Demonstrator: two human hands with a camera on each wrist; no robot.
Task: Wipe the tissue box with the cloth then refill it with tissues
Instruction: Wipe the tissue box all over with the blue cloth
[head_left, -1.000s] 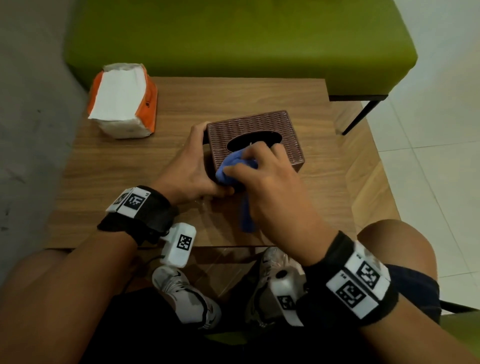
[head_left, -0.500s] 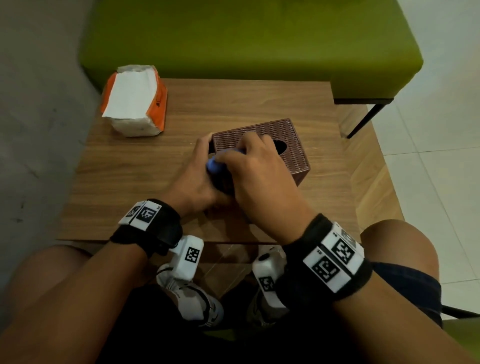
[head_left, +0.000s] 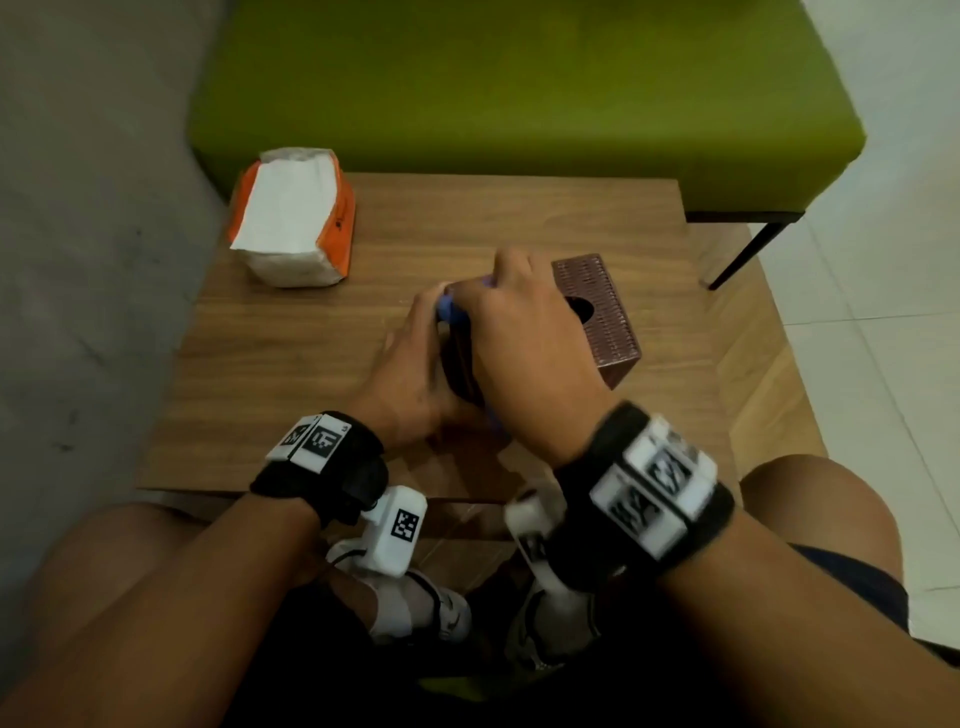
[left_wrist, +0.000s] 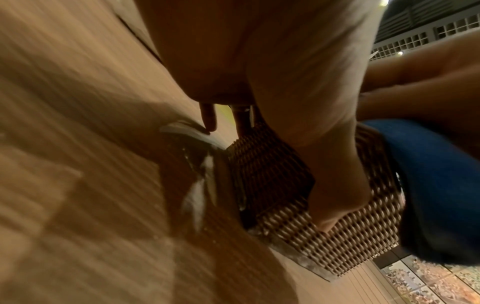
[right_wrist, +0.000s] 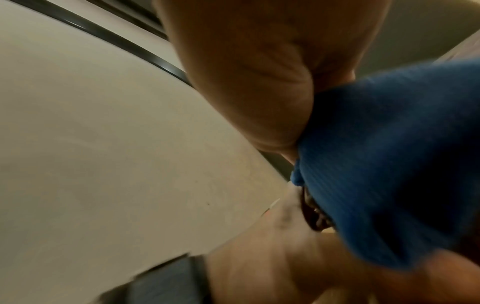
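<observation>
A brown woven tissue box (head_left: 602, 312) (left_wrist: 275, 185) stands in the middle of the wooden table (head_left: 291, 364). My left hand (head_left: 415, 374) grips its near left end, thumb across the woven side. My right hand (head_left: 519, 343) lies over the box top and holds a bunched blue cloth (head_left: 448, 310) (left_wrist: 436, 185) (right_wrist: 389, 164) against the left part of the top. The dark oval slot (head_left: 582, 307) shows just past my right hand. An opened orange and white tissue pack (head_left: 291, 218) lies at the table's far left corner.
A green upholstered bench (head_left: 519, 93) with a black leg (head_left: 748, 254) stands behind the table. Grey floor lies to the left, white tiles to the right. My knees and white shoes (head_left: 415, 608) sit at the table's near edge.
My right hand carried the cloth from the box's near side up over the top toward the far left edge. The box has turned, its right end swinging toward me. My left hand kept its grip.
</observation>
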